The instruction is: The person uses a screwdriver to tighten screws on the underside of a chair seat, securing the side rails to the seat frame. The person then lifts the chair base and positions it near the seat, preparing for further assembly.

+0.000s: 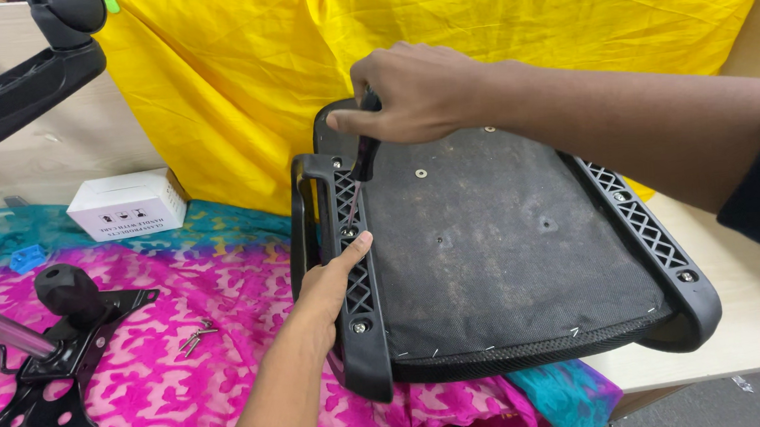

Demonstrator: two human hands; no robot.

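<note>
Head view: screwdriver (360, 171) inside right grip (406, 92)

Bright, even indoor light, soft shadows, sharp focus, slight wide-angle stretch at the edges.

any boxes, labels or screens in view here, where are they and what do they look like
Cardboard box: on the patterned cloth at the left, in front of the pale wall, beside the yellow cloth; small, rectangular, white, lid flaps closed.
Label print on the box's front face: small dark handling symbols above lines of dark text.
No screens or signs in view.
</note>
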